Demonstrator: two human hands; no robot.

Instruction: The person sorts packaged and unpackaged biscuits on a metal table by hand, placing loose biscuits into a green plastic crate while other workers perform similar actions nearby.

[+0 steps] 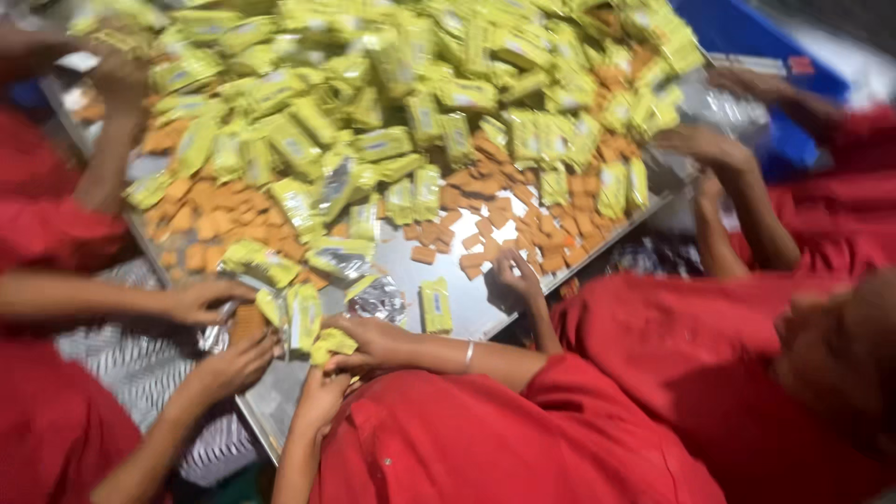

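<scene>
Your left hand [233,364] sits at the near left edge of the metal counter [448,313]. Its grip is curled loosely against a short stack of orange biscuits [247,323]. The blur hides whether the fingers truly hold the stack. Your right hand [322,397] is just right of it, at the counter's near rim, with its fingers raised toward a folded yellow packet [332,346]. You cannot tell how far that grip is closed, or whether it has the packet.

A co-worker's hand with a bangle [373,341] touches the same packet from the right and crowds your right hand. Another co-worker's hand [201,301] reaches in from the left, just beyond your left hand, and hems in the biscuit stack. A patterned cloth [140,369] lies left of the counter, below your left arm.

Just beyond your hands lie a crumpled silver wrapper [378,299] and a single yellow packet [435,306]. They rest on the only bare strip of metal, which runs along the near edge. A third co-worker's hand [518,275] rests at the right end of that strip.

Farther on, loose orange biscuits [504,219] spread across the middle. Behind them a deep heap of yellow packets [373,93] fills the counter to its far side. More hands work at the far left [117,75] and the far right [709,149]. A blue crate [747,37] stands at the far right corner.
</scene>
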